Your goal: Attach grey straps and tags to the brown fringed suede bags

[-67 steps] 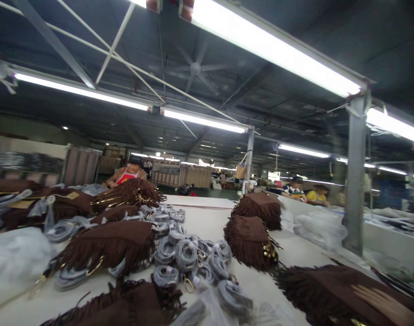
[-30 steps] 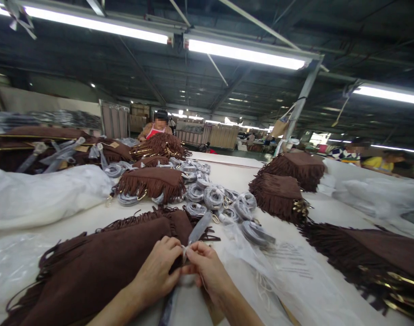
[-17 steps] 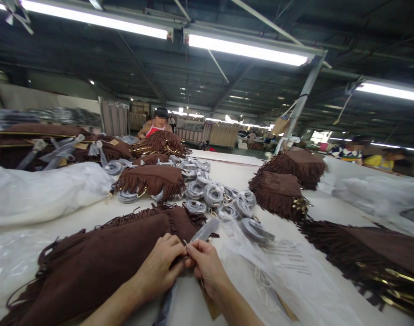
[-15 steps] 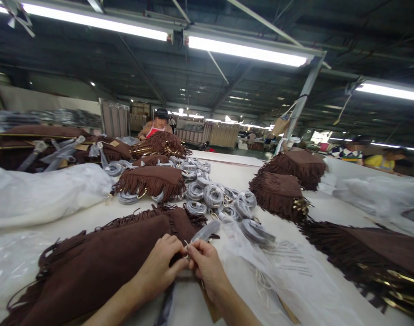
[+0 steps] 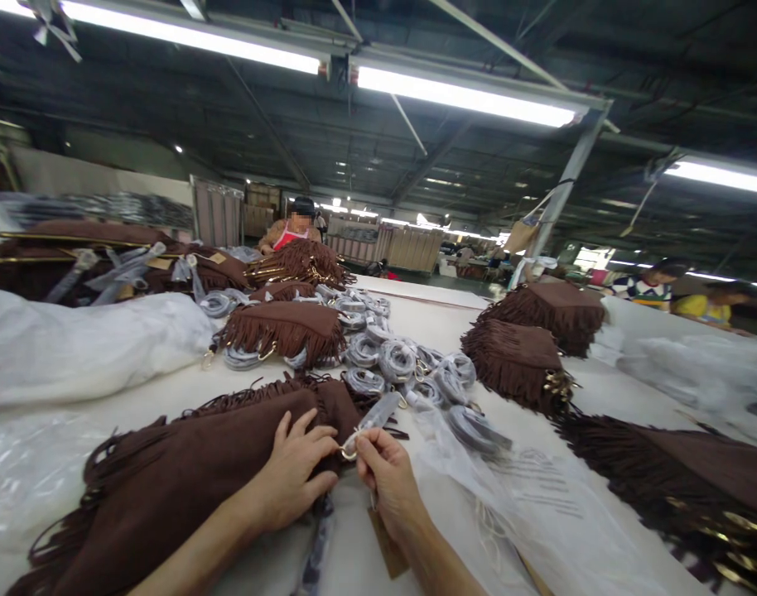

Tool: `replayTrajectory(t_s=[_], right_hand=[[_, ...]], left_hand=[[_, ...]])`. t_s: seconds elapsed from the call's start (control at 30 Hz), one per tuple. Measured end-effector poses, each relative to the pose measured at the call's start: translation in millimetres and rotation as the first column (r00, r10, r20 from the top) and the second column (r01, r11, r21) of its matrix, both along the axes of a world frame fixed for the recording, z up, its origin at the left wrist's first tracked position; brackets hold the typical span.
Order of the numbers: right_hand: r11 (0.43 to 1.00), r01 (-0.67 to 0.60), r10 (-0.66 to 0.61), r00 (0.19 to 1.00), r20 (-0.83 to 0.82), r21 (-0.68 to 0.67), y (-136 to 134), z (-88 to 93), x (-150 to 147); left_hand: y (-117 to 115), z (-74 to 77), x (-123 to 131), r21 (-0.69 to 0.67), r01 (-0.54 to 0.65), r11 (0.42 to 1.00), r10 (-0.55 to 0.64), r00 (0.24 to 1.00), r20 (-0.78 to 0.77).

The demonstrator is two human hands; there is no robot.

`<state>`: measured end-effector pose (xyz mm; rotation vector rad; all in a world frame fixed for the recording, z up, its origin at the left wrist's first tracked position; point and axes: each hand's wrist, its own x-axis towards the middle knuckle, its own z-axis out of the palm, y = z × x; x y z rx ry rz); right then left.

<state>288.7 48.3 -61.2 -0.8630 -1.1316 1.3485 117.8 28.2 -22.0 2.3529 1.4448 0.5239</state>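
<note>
My left hand (image 5: 301, 468) lies with spread fingers on a dark brown fringed suede bag (image 5: 217, 463); its index fingertip comes close to a small gold metal clasp (image 5: 349, 452). My right hand (image 5: 388, 476) pinches at the clasp, thumb and index finger pressed together. A plastic-wrapped strap end (image 5: 378, 411) extends beyond the clasp. Under the right hand hangs a brown card tag (image 5: 388, 542). Another wrapped strap length (image 5: 318, 538) runs toward me between my forearms. What lies inside the right fingers is partly hidden.
Coiled grey wrapped straps (image 5: 397, 362) lie ahead, beside a fringed bag (image 5: 282, 327). More fringed bags (image 5: 521, 360) are stacked to the right, another (image 5: 695, 463) nearer. White plastic sheets (image 5: 540, 505) cover parts of the table. A person (image 5: 295, 228) works opposite; others sit far right.
My left hand has let go of its pinch at the clasp and spread its fingers on the bag. The gold clasp now shows beside my right fingertips. The view has shifted slightly.
</note>
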Motion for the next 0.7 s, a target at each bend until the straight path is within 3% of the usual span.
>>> replayTrajectory(t_s=[0.17,0.3,0.37,0.43,0.5,0.7], right_hand=[[1.0,0.002,0.0,0.998,0.062,-0.031,1.2,3.0,1.5],[0.998,0.018,0.001,0.952,0.305,-0.059,-2.5,6.3,9.4],[0.99,0.094,-0.131,0.87,0.476,0.101,-7.2,7.8,13.0],[0.933,0.136,-0.319,0.742,0.59,0.333,-12.5,9.1,13.8],[0.864,0.101,-0.44,0.627,0.642,0.494,-16.6,9.9,11.7],[0.794,-0.062,-0.52,0.443,0.73,0.604,-18.0,10.4,5.4]], left_hand=[[-1.4,-3.5,8.9,0.053,-0.107,0.993,0.104,0.994,0.045],[2.0,-11.0,15.6,0.081,-0.181,0.98,0.175,0.982,0.073],[4.0,-13.7,16.7,0.089,-0.206,0.974,0.198,0.976,0.092],[5.2,-15.2,17.0,0.09,-0.217,0.972,0.208,0.973,0.101],[5.2,-15.8,17.2,0.092,-0.22,0.971,0.211,0.972,0.1],[1.5,-14.5,18.3,0.127,-0.204,0.971,0.194,0.977,0.086]])
